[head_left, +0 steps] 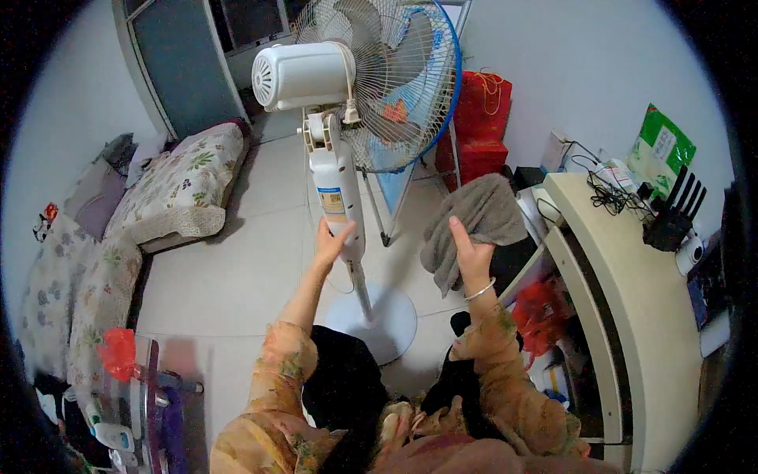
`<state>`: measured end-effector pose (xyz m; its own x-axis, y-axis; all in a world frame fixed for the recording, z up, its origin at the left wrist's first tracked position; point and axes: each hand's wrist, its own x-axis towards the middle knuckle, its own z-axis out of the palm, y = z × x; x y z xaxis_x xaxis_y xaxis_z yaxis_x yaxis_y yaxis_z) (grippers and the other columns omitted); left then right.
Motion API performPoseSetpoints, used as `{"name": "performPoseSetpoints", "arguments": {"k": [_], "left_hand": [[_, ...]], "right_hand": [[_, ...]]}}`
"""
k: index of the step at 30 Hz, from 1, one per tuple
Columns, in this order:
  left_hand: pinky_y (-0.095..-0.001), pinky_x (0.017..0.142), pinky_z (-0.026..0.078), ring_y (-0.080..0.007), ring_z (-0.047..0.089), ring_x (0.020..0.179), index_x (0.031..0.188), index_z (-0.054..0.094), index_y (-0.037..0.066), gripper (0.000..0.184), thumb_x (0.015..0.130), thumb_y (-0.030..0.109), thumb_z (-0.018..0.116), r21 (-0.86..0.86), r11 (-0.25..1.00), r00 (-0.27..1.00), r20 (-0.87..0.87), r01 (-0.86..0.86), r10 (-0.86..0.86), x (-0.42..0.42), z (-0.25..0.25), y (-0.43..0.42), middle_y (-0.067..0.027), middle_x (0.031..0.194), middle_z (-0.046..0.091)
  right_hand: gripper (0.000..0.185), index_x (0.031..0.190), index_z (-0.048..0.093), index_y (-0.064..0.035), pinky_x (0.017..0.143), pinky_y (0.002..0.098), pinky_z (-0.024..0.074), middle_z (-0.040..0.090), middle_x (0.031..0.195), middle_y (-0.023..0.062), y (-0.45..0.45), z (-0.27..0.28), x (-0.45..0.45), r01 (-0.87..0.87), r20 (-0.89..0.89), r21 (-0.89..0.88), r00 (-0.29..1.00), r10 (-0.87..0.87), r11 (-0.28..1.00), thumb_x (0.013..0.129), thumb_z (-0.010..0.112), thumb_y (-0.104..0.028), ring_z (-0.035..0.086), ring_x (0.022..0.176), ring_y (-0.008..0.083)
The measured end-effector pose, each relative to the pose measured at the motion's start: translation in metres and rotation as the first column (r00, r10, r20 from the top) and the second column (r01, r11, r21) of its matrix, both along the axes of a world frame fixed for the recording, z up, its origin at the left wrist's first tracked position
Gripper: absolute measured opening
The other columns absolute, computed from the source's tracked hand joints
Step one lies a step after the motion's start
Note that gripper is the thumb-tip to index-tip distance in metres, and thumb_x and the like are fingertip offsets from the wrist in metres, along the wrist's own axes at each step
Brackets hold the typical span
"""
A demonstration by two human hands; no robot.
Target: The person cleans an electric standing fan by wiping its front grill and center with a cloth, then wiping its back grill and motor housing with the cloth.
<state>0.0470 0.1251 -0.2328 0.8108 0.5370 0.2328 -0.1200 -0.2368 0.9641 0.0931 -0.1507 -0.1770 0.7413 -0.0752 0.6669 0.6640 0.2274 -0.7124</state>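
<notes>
A white standing fan (306, 73) with a blue-rimmed wire guard rises in front of me, its motor housing toward me and its plug and cord hanging by the neck. My left hand (332, 243) is closed around the fan's column, just below a printed label; its fingers behind the column are partly hidden. To the right, my right hand (474, 259) grips a grey cloth (482, 207), thumb on top, with the folds hanging down beside the fan. A bracelet circles the right wrist. The fan's round white base (395, 320) stands on the tiled floor between my knees.
A sofa (178, 178) with a floral cover runs along the left. On the right, a cream desk (616, 261) bears a black router (675, 225) and cables. Red boxes (480, 130) and a folding metal frame (384, 237) stand behind the fan. A small cart (150, 395) sits lower left.
</notes>
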Motion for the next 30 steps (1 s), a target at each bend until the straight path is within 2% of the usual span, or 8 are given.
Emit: {"name": "performPoseSetpoints", "arguments": {"k": [3,7,10,13,18,23,26,30], "left_hand": [[-0.0535,0.109,0.016,-0.0338,0.023,0.136,0.140,0.030,0.006,0.085,0.084,0.068,0.044,-0.244,0.953,0.963,-0.154,0.181,-0.223,0.004,0.003,0.038,-0.0183,0.144,0.031],[-0.0535,0.111,0.009,-0.0348,0.009,0.141,0.149,0.013,0.013,0.094,0.082,0.075,0.037,-0.252,0.931,0.905,-0.270,0.264,-0.329,0.007,0.022,0.048,-0.0171,0.153,0.012],[-0.0539,0.110,0.011,-0.0346,0.014,0.140,0.148,0.017,0.012,0.090,0.084,0.073,0.036,-0.350,0.883,0.902,-0.182,0.313,-0.392,0.017,0.021,0.060,-0.0166,0.152,0.018],[-0.0553,0.109,0.014,-0.0325,0.022,0.138,0.145,0.025,0.013,0.081,0.087,0.067,0.039,-0.274,0.950,0.980,0.166,0.151,-0.108,0.017,0.044,0.065,-0.0156,0.149,0.026],[-0.0408,0.104,0.029,-0.0286,0.037,0.126,0.136,0.035,0.001,0.070,0.085,0.040,0.062,0.116,0.956,0.759,0.637,-0.268,0.136,0.029,0.179,0.063,-0.0170,0.134,0.039],[-0.0424,0.098,0.039,-0.0315,0.045,0.118,0.125,0.052,0.005,0.076,0.069,0.051,0.075,0.513,0.308,0.565,0.818,-0.801,0.107,0.028,0.297,0.041,-0.0190,0.126,0.046],[-0.0374,0.096,0.043,-0.0313,0.052,0.115,0.120,0.060,0.008,0.072,0.067,0.055,0.075,0.804,0.123,0.800,0.539,-0.582,0.263,0.030,0.334,0.047,-0.0191,0.126,0.051],[-0.0366,0.092,0.046,-0.0328,0.060,0.104,0.114,0.062,0.001,0.078,0.064,0.059,0.074,0.940,0.252,0.969,0.201,-0.232,0.142,0.058,0.342,0.063,-0.0200,0.110,0.062]], "right_hand": [[0.038,0.112,0.057,0.0042,0.094,0.0331,0.0398,0.060,0.115,0.0108,-0.002,0.023,-0.003,0.045,0.035,-0.125,0.999,-0.041,0.991,0.080,0.072,-0.010,0.055,0.106,0.0198],[0.031,0.105,0.061,0.0044,0.094,0.0342,0.0400,0.063,0.109,0.0121,0.007,0.062,0.010,0.110,0.119,-0.145,0.989,-0.093,0.983,0.081,0.071,-0.014,0.058,0.103,0.0227],[0.031,0.105,0.060,0.0045,0.090,0.0333,0.0420,0.063,0.107,0.0111,0.010,0.077,0.034,0.170,0.174,-0.189,0.975,-0.138,0.967,0.082,0.070,-0.015,0.058,0.099,0.0221],[0.031,0.104,0.060,0.0045,0.088,0.0326,0.0432,0.063,0.105,0.0106,0.009,0.088,0.050,0.212,0.249,-0.205,0.955,-0.158,0.955,0.082,0.070,-0.014,0.059,0.096,0.0212],[0.027,0.098,0.061,0.0039,0.085,0.0345,0.0445,0.065,0.100,0.0106,0.007,0.089,0.057,0.473,0.500,-0.294,0.817,-0.288,0.831,0.083,0.069,-0.017,0.060,0.093,0.0230],[0.027,0.101,0.062,0.0015,0.085,0.0380,0.0453,0.064,0.102,0.0156,0.019,0.103,0.051,0.622,0.659,-0.353,0.696,-0.286,0.699,0.082,0.067,-0.017,0.060,0.096,0.0295],[0.031,0.108,0.060,-0.0022,0.091,0.0402,0.0427,0.061,0.112,0.0153,0.028,0.110,0.058,0.663,0.757,-0.444,0.637,-0.143,0.603,0.085,0.062,-0.022,0.056,0.106,0.0309],[0.035,0.115,0.058,-0.0056,0.097,0.0415,0.0396,0.058,0.121,0.0137,0.044,0.116,0.058,0.628,0.727,-0.624,0.685,0.050,0.465,0.088,0.057,-0.027,0.051,0.114,0.0311]]}}
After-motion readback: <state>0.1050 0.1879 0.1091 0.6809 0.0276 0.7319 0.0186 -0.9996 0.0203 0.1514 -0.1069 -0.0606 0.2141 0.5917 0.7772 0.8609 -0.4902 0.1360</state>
